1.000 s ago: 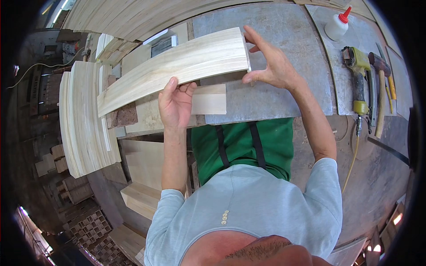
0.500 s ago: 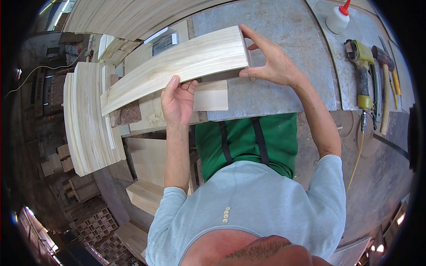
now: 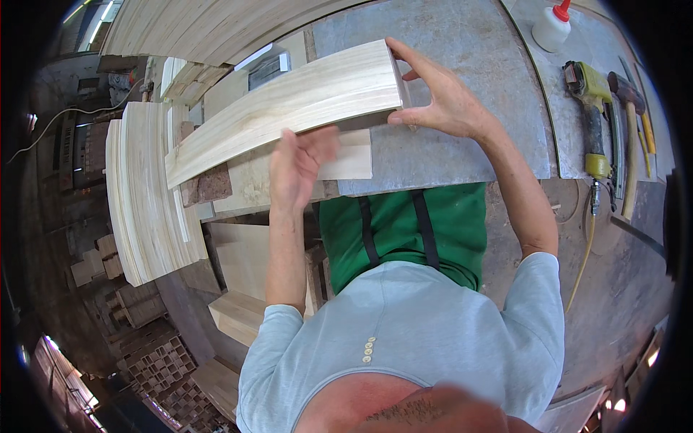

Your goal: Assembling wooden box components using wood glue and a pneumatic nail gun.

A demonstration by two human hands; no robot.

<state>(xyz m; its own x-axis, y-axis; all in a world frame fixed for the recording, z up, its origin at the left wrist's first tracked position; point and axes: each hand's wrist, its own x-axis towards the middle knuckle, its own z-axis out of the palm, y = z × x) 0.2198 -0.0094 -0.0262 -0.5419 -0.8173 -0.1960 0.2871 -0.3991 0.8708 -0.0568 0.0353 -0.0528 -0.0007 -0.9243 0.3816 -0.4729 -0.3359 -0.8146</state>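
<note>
A long pale wooden board [image 3: 281, 101] slants across the workbench, its left end low beside a stack of boards and its right end raised. My right hand [image 3: 444, 101] grips that right end, fingers at the far corner and thumb at the near corner. Below the board's near edge is my left hand [image 3: 296, 169], blurred by motion, with its fingers stretched out and its thumb tip close against the edge. Whether the thumb touches the wood I cannot tell. A shorter pale wood piece [image 3: 354, 160] lies on the bench under the long board, partly hidden by it and my left hand.
Stacked boards stand at the left [image 3: 148, 209] and along the far side [image 3: 216, 29]. On the metal-topped bench [image 3: 462, 58], to the right, are a white glue bottle [image 3: 551, 30] with a red tip, a green-and-black air nailer [image 3: 593, 108] with a yellow hose, and a hammer [image 3: 628, 130].
My left hand has loosened from the board's near edge, its fingers swinging out to the right. The right hand keeps its grip, and the board has barely moved.
</note>
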